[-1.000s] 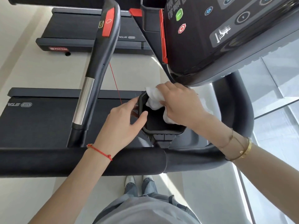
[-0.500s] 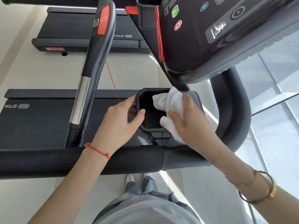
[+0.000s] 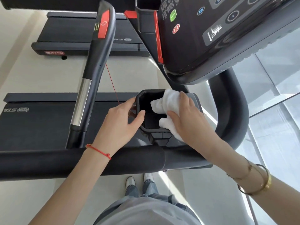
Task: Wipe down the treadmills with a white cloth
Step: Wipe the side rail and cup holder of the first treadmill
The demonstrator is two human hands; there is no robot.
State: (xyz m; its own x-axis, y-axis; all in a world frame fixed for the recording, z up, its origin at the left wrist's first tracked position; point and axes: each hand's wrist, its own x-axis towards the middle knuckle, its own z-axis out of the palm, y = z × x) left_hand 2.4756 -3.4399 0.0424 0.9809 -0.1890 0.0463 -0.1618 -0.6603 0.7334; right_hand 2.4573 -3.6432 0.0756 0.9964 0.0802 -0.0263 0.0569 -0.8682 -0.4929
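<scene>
My left hand (image 3: 120, 123) braces the cup holder (image 3: 146, 127) rim mid-frame, right hand (image 3: 188, 120) pinching the white cloth (image 3: 168, 103) bunched at its right wall; press into corners, sweep bottom.

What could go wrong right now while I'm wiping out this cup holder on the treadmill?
The thin red cord runs down just behind your left hand, which grips the cup holder rim; a snag might tug it. Your right hand pinches the white cloth right under the console, so lifting quickly could bump it or press a button.
</scene>
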